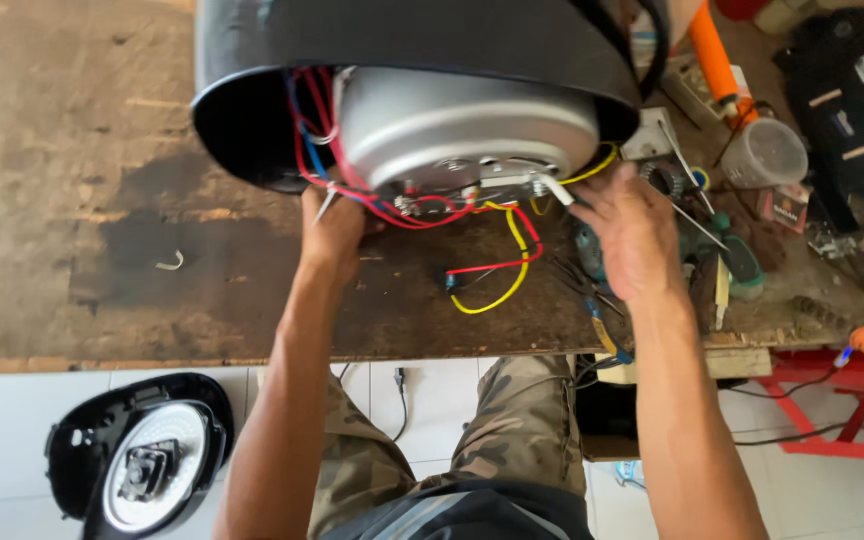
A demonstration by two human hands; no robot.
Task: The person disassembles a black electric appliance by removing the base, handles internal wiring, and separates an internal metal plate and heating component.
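A black round appliance housing (422, 45) lies tipped on the wooden workbench (72, 180), its open underside facing me. Inside sits a silver metal pot shell (462, 125) with red, blue and yellow wires (497, 265) spilling out. My left hand (332, 235) is closed around a thin metal tool at the lower left rim of the shell, among the red wires. My right hand (632, 230) is spread, fingertips touching a white connector at the shell's lower right edge.
Tools, a clear plastic cup (767, 155), an orange tube (717, 60) and a green-handled screwdriver (737, 255) crowd the bench's right side. A small metal hook (170, 263) lies at left. A detached black lid (142, 455) rests on the tiled floor. A red frame (842, 400) stands at right.
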